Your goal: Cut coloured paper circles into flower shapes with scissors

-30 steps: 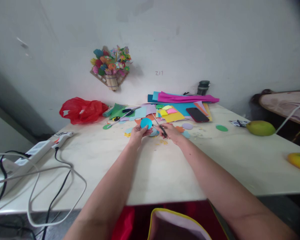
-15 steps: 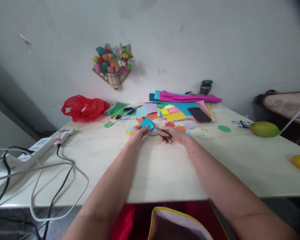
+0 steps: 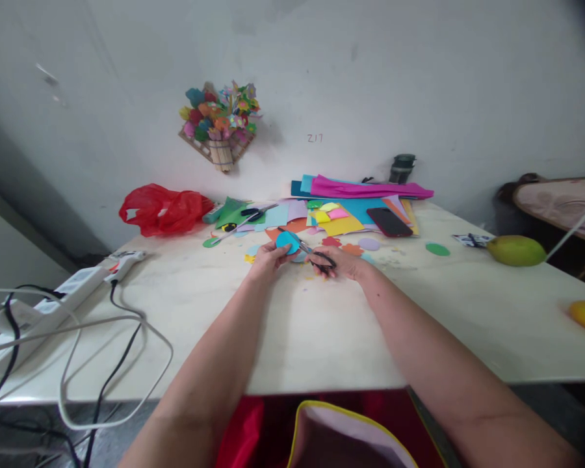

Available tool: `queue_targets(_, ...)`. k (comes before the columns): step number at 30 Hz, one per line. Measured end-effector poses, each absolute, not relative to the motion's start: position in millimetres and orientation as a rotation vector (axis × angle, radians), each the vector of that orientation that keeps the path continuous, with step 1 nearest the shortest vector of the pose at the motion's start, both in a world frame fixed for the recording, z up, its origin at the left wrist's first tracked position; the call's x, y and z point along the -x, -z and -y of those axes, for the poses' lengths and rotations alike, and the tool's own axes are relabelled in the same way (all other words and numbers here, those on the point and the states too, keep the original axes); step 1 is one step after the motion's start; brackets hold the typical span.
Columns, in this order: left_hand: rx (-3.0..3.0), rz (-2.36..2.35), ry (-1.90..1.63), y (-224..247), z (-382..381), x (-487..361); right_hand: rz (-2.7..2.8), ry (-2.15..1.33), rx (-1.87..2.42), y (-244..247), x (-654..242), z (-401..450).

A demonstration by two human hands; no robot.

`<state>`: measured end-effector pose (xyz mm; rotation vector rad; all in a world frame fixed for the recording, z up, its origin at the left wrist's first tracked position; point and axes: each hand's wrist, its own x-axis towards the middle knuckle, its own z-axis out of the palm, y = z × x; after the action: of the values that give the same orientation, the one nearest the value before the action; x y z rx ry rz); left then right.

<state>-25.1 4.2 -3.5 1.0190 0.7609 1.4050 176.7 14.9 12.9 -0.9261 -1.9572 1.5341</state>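
Between the thumb and fingers of my left hand [image 3: 272,256] is a round piece of blue paper [image 3: 286,242]. My right hand [image 3: 340,261] is closed around the black handles of a pair of scissors [image 3: 324,259], whose blades meet the right edge of the blue disc. Whether the blades are parted is too small to make out. Just beyond my hands lie a red flower cutout [image 3: 331,242], an orange flower cutout [image 3: 352,249] and a lilac disc [image 3: 369,244].
Coloured sheets [image 3: 341,226], a phone [image 3: 389,222] and a second pair of scissors [image 3: 256,213] lie behind. A red plastic bag [image 3: 163,209] sits back left. Cables and a power strip [image 3: 80,283] occupy the left side; a mango [image 3: 515,251] lies right.
Almost nothing differs. Both hands, the blue disc and the scissors keep nearly the same place; the view has shifted very slightly.
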Motion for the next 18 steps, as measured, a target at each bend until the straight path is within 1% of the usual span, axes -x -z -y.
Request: queue_targets(18, -1.024, -0.764, -1.392, 3.0, -2.7, 26.1, 1.916, -1.565, 0.948, -17.8, -175.7, -10.2)
